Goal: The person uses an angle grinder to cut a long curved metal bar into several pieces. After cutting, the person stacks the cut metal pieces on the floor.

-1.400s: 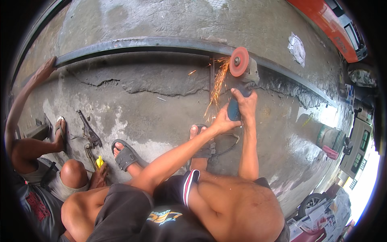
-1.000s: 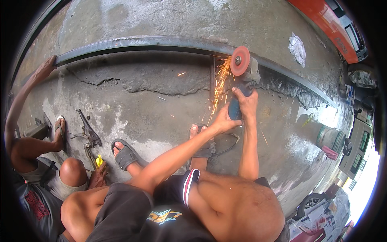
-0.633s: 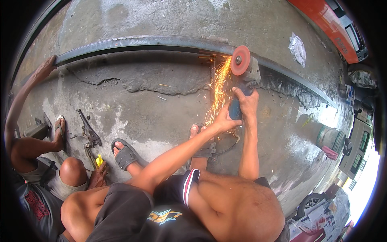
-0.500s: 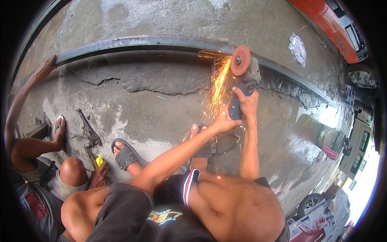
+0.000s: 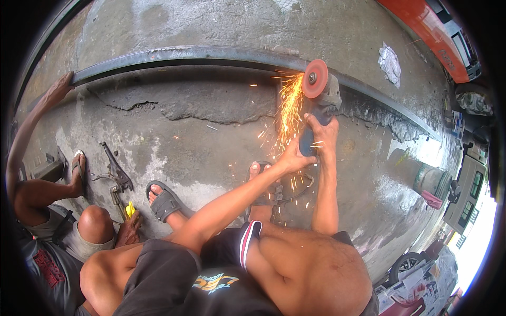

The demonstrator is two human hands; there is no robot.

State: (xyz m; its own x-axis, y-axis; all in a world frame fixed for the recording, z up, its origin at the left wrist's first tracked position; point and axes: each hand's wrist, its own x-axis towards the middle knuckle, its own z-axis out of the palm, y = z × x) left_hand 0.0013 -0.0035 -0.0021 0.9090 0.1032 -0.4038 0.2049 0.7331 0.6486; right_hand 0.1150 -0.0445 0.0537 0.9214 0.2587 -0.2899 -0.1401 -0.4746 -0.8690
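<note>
My left hand (image 5: pixel 296 157) is wrapped around the rear of a dark-bodied angle grinder (image 5: pixel 308 141). Higher up its body, my right hand (image 5: pixel 325 132) grips it with the thumb across the side. The grinder's red disc (image 5: pixel 314 79) meets a long grey steel bar (image 5: pixel 211 53), which runs across the view above the concrete. Orange sparks (image 5: pixel 291 105) stream down from the contact toward my left hand and sandalled foot. Exactly where the disc enters the bar is hidden behind it.
At the left, a co-worker's hand (image 5: pixel 59 87) rests on the bar; their other hand (image 5: pixel 129 229) is by a yellow-handled tool (image 5: pixel 129 209). A dark metal lever tool (image 5: pixel 117 166) lies on the floor. A cable (image 5: pixel 303 197) loops near my foot. Crumpled paper (image 5: pixel 389 64) lies beyond the bar.
Sparks now scatter lower, near my foot and the cable. Both hands, the grinder and the bar have stayed almost in place.
</note>
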